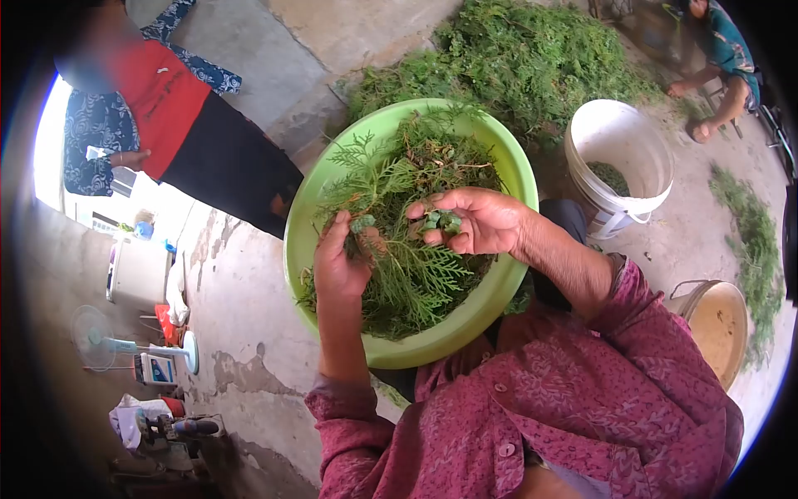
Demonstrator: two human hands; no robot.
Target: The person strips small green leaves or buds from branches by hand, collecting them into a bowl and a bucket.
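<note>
A light green basin point(519, 179) on my lap holds feathery, flat green conifer sprigs point(374, 179) and brownish bits of twig. Over its middle, my right hand point(486, 220) is turned partly palm up, its curled fingers holding a small cluster of green cones point(445, 221). My left hand point(342, 262) is at the basin's left side, fingers bent around a few similar green pieces point(362, 223). Between the two hands there is a gap, with a leafy sprig point(424, 270) lying below them. Part of the left fingers is in shadow.
A large heap of cut greenery point(532, 58) lies beyond the basin. To the right stand a white bucket point(582, 179) with green material inside and a second bucket point(719, 328). One person point(170, 108) stands at left; another point(731, 50) sits far right. A fan point(96, 341) stands left.
</note>
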